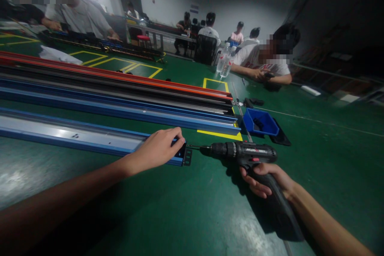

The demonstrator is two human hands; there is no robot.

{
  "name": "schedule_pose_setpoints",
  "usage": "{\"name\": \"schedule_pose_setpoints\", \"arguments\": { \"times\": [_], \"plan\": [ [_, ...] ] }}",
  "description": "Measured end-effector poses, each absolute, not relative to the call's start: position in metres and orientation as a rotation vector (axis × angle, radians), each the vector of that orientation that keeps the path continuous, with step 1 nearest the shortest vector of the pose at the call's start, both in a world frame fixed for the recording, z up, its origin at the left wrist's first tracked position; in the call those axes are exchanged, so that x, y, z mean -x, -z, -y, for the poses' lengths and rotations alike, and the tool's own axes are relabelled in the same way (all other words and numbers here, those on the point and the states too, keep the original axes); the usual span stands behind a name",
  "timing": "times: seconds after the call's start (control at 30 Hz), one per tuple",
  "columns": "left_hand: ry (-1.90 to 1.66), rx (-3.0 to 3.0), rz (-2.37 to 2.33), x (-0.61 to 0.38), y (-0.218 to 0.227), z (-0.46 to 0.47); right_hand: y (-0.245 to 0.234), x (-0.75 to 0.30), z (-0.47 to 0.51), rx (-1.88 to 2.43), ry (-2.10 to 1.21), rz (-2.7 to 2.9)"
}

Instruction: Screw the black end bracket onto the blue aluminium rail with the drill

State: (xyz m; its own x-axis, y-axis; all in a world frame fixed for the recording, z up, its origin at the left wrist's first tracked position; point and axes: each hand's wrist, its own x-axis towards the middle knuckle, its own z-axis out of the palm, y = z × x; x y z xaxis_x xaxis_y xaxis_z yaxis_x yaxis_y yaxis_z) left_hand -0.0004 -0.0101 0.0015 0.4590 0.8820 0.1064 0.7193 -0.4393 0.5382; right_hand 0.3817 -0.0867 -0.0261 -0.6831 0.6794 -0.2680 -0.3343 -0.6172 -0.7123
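Observation:
A long blue metal rail (75, 136) lies across the green table (180, 208), its right end near the middle. My left hand (159, 148) rests on that end, fingers curled over the top edge beside a small black end bracket (187, 156). My right hand (265, 180) grips the handle of a black cordless drill (240, 151). The drill lies level, and its bit points left and touches the bracket.
More long rails in blue, black and red (120, 88) lie stacked behind. A blue parts bin (260, 122) sits at their right end, with water bottles (225, 61) farther back. A person (264, 62) leans on the table at the right; other people sit at tables behind.

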Motion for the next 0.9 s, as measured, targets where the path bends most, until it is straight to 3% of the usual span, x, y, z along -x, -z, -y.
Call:
{"name": "schedule_pose_setpoints", "arguments": {
  "times": [0.9],
  "plan": [
    [-0.524, -2.319, -1.334, 0.0005, -0.0015, 0.0105, 0.0283, -0.3839, 0.0872, 0.771, -2.294, 0.840]
  ]
}}
